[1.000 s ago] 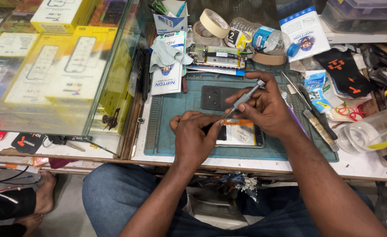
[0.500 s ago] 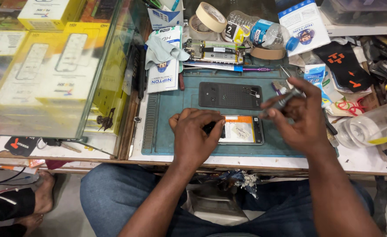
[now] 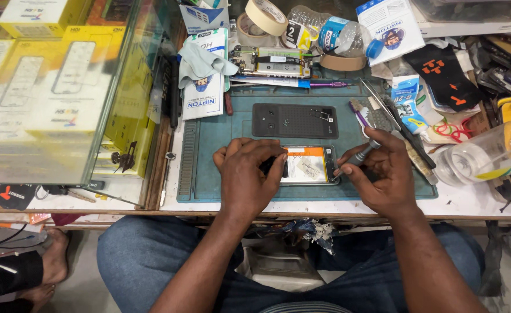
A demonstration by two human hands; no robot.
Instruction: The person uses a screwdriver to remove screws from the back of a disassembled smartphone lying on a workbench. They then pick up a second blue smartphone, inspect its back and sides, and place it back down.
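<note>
At the near edge of the worktop (image 3: 487,203), the left hand (image 3: 247,177) presses down on the left end of the open phone (image 3: 307,165), fingers curled over it, grip clamped on the phone. The phone lies on the mat (image 3: 220,145), close to the mat's front edge. The right hand (image 3: 383,174) pinches a screwdriver (image 3: 363,155) just off the phone's right end, tip pointing at that corner. Bare mat lies left of the left hand; tools crowd the right edge. Farther back rests the dark back cover (image 3: 295,120), apart from the phone. Beyond it sit a circuit board (image 3: 270,61), tape rolls (image 3: 267,16) and a bottle (image 3: 331,33). A half second ago the right hand was higher, near the cover's right end; it has dropped to the phone.
</note>
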